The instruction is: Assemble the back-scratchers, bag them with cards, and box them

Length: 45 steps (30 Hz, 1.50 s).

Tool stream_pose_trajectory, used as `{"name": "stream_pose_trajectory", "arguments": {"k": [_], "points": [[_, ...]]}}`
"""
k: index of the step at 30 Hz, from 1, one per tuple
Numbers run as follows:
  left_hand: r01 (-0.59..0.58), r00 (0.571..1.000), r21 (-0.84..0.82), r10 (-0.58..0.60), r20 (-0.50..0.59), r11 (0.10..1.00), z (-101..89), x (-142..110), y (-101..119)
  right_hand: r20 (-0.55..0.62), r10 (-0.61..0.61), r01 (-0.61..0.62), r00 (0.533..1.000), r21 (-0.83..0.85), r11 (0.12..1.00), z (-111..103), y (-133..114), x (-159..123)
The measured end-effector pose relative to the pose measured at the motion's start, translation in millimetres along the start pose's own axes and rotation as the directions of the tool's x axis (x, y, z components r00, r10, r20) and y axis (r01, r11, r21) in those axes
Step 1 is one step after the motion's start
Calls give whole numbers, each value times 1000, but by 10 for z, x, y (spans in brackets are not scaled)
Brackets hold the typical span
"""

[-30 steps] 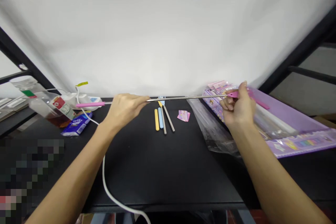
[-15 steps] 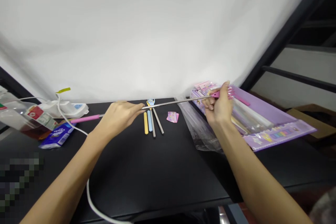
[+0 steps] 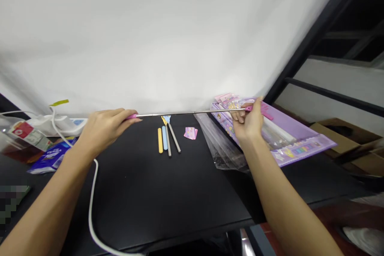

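Note:
A pink back scratcher with a long metal rod (image 3: 180, 113) stretches level between my hands, above the back of the black table. My left hand (image 3: 106, 126) is closed round its pink handle end. Close to the pink claw head, my right hand (image 3: 249, 122) grips the other end. Below the rod lie a yellow handle (image 3: 160, 141) and a blue handle (image 3: 165, 138). Beside them, two metal rods (image 3: 174, 138) bear small yellow and blue claw heads. Small pink cards (image 3: 191, 133) rest to their right.
At right stands an open purple display box (image 3: 312, 144) with wrapped pieces inside, and a clear plastic bag (image 3: 220, 152) beside it. At left are a bottle (image 3: 28, 140), a blue packet (image 3: 49, 158), a power strip (image 3: 73, 127) and a white cable (image 3: 91, 208). Cardboard boxes (image 3: 336, 136) sit beyond.
My left hand has moved left from the metal rod to the pink handle end. My right hand stays by the claw head. The view has shifted slightly right.

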<state>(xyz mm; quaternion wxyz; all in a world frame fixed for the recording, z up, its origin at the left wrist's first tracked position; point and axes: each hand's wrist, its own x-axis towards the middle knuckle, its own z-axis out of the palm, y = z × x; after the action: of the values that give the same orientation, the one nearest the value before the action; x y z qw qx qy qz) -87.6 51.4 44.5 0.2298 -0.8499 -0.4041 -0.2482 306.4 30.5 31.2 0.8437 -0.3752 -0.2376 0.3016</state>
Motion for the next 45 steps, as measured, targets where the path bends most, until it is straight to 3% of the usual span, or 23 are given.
{"name": "stream_pose_trajectory", "arguments": {"k": [4, 7, 9, 12, 17, 22, 25, 29, 33, 35, 37, 39, 40, 42, 43, 45], "points": [[-87, 996, -98, 87, -2, 991, 51, 71, 232, 54, 70, -69, 996, -10, 998, 164, 156, -257], [-129, 991, -153, 132, 12, 980, 120, 150, 561, 250, 227, -215, 941, -75, 974, 353, 340, -603], [-113, 993, -176, 118, 14, 978, 152, 168, 707, 337, 221, -191, 915, -120, 974, 425, 419, -756], [-77, 997, -191, 78, -2, 979, 165, 134, 731, 402, 183, -129, 897, -159, 979, 416, 418, -761], [-48, 998, -227, 38, -50, 973, 166, 54, 565, 430, 98, 5, 897, -233, 972, 271, 268, -517], [-80, 997, -230, 73, -38, 970, 209, 51, 559, 616, 17, 324, 787, -437, 839, 211, 267, -573], [-89, 994, -253, 102, 37, 963, 218, 64, 643, 677, 23, 411, 735, -473, 779, 225, 325, -721], [30, 989, -403, 30, 142, 915, 166, 91, 796, 743, 45, 418, 668, -425, 803, 242, 327, -811], [175, 958, -594, 3, 286, 786, 105, 112, 931, 793, 116, 242, 598, -317, 917, 246, 205, -721], [234, 947, -631, -27, 320, 740, 112, 108, 958, 787, 120, 149, 605, -260, 954, 226, 140, -623], [274, 944, -633, -76, 322, 724, 146, 94, 950, 721, 84, 200, 688, -299, 933, 169, 106, -489], [291, 944, -618, -114, 311, 731, 192, 75, 920, 614, 3, 386, 789, -500, 775, 71, 114, -334], [294, 944, -605, -124, 306, 740, 213, 65, 903, 582, -22, 478, 813, -646, 595, 13, 133, -260], [290, 945, -573, -134, 299, 766, 243, 49, 880, 570, 59, 542, 820, -805, 243, -101, 192, -140], [285, 945, -554, -133, 298, 782, 250, 44, 875, 552, 127, 540, 824, -833, 120, -149, 226, -101], [275, 943, -517, -124, 308, 811, 254, 38, 877, 510, 237, 523, 827, -852, 12, -212, 288, -64]]}}
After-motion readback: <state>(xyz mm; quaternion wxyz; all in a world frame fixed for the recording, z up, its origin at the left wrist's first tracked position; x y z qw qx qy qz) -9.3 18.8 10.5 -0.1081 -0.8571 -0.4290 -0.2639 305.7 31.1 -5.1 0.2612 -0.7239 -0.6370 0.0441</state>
